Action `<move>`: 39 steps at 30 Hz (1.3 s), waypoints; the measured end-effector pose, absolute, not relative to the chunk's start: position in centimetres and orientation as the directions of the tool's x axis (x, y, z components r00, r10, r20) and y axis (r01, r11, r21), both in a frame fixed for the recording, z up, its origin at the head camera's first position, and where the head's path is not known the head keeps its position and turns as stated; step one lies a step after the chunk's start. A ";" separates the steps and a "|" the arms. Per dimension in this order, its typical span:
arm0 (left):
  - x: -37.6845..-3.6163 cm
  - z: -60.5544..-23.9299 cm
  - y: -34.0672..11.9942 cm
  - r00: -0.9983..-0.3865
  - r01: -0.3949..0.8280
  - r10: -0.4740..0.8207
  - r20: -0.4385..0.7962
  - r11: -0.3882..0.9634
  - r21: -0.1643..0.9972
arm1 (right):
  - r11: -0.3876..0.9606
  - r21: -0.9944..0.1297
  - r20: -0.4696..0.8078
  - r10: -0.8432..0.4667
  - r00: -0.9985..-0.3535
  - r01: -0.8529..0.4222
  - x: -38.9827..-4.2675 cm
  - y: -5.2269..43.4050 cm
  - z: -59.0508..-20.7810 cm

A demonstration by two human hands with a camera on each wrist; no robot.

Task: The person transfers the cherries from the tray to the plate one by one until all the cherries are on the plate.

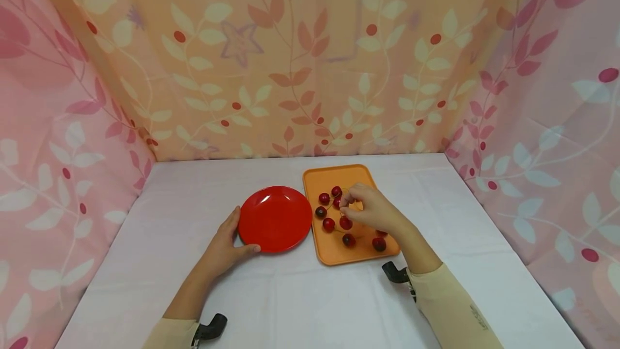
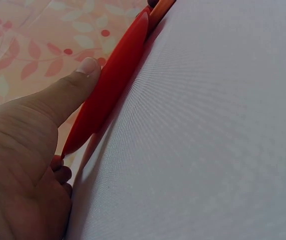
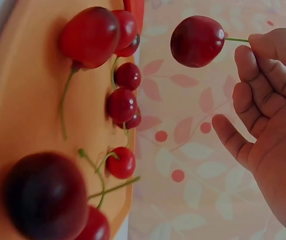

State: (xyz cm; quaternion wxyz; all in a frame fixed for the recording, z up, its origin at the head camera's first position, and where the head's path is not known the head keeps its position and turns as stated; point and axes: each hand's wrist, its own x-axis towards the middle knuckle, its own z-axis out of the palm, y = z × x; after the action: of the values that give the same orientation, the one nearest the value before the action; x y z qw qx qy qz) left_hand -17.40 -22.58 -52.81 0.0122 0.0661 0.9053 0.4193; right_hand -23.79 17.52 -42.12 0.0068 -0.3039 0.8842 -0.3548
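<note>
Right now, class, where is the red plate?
In the head view, the red plate is left of centre, immediately left of the orange tray, with the left hand at its left rim.

No word, brand or number can be read. On the right sleeve [image 1: 448,303], behind the right hand [image 1: 370,209], there is a small dark mark [image 1: 478,316]; it is perhaps a printed text, but too small for reading. On the curtain [image 1: 310,79], beyond the left hand [image 1: 230,241], stands a purple star [image 1: 241,43], and beyond the right hand, purple lines [image 1: 360,15] like part of a rectangle.
</note>
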 end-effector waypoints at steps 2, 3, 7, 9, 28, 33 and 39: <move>-17.4 -52.8 -22.6 -0.991 0.111 0.132 0.034 0.637 0.762 | 0.557 -0.628 0.220 -0.542 -0.811 -0.542 -24.1 17.1 -41.9; -17.4 -52.8 -22.6 -0.990 0.112 0.133 0.035 0.636 0.764 | 0.555 -0.625 0.228 -0.542 -0.809 -0.549 -24.3 16.8 -41.9; -17.4 -52.8 -22.6 -0.990 0.116 0.137 0.038 0.632 0.766 | 0.534 -0.623 0.265 -0.545 -0.796 -0.572 -25.0 15.9 -41.9; -17.4 -52.8 -22.6 -0.990 0.116 0.138 0.037 0.632 0.766 | 0.520 -0.631 0.268 -0.549 -0.791 -0.575 -25.3 15.4 -42.0; -17.3 -53.0 -22.7 -0.990 0.112 0.135 0.033 0.628 0.770 | 0.497 -0.656 0.233 -0.584 -0.778 -0.569 -27.6 8.6 -42.0; -17.3 -53.0 -22.7 -0.991 0.103 0.134 0.022 0.630 0.770 | 0.493 -0.679 0.206 -0.583 -0.786 -0.544 -28.1 6.9 -42.6; -17.2 -52.5 -22.7 -0.988 0.112 0.151 0.021 0.627 0.771 | 0.454 -0.703 0.218 -0.596 -0.773 -0.548 -28.1 5.1 -43.3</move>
State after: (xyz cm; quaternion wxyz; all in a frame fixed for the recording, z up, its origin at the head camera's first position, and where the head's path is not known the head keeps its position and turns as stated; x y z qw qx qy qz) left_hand -17.18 -22.69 -52.54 0.0230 0.0728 0.9015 0.4259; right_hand -28.09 5.10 -43.30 0.0301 -0.3355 0.8520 -0.4008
